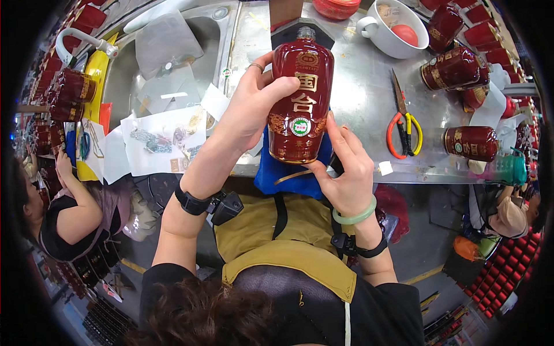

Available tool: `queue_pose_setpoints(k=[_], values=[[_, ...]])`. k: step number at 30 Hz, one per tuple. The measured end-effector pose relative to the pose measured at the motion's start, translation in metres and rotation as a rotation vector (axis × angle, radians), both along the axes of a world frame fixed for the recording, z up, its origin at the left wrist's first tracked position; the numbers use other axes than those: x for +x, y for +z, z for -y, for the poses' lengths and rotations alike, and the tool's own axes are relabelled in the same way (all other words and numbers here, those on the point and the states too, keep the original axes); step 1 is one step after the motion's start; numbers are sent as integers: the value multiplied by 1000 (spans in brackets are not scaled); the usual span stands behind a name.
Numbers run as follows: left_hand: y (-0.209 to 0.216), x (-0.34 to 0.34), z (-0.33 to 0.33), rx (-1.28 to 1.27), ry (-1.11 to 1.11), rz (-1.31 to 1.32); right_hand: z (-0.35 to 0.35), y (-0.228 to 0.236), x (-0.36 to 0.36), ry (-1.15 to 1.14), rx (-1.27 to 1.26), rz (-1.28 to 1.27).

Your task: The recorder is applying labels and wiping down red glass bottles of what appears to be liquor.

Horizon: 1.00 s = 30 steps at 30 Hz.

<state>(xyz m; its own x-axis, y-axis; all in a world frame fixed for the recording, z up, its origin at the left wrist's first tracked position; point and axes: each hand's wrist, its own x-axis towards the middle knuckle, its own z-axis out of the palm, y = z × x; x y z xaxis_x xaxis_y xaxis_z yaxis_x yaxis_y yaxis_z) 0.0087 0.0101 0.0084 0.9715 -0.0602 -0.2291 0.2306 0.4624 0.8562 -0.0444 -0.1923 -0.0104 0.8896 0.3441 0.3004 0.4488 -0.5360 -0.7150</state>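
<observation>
Between my two hands is a dark red glass bottle (302,104) with gold lettering and a small round green-and-white sticker low on its front. Its uncapped-looking clear neck points away from me. My left hand (254,104) wraps the bottle's left side, thumb across its front. At the lower right, my right hand (346,164) holds the base edge, thumb beneath and fingers along the side. Under the bottle a blue cloth (288,180) hangs over the table's front edge. Scissors (403,124) with red and yellow handles lie to the right of my right hand.
Left of me is a steel sink (213,43) with plastic sheets and sticker sheets (161,141) over it. A white mug (385,32) stands at the back right. More red bottles (470,143) lie along the right. A co-worker (69,213) sits at the left.
</observation>
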Motion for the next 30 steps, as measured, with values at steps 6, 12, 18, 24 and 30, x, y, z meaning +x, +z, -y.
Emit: queue_pose_setpoints(k=[6, 12, 18, 24, 30], values=[[-2, 0, -3, -26, -6, 3, -2, -2, 0, -8, 0, 4], [-5, 2, -2, -33, -1, -1, -1, -3, 0, -12, 9, 33], [-4, 3, -4, -12, -6, 10, -3, -4, 0, -19, 33, 12], [-4, 4, -2, 16, 6, 5, -3, -6, -1, -14, 43, 16], [-3, 1, -1, -26, 3, -1, -3, -1, -3, -12, 15, -37]])
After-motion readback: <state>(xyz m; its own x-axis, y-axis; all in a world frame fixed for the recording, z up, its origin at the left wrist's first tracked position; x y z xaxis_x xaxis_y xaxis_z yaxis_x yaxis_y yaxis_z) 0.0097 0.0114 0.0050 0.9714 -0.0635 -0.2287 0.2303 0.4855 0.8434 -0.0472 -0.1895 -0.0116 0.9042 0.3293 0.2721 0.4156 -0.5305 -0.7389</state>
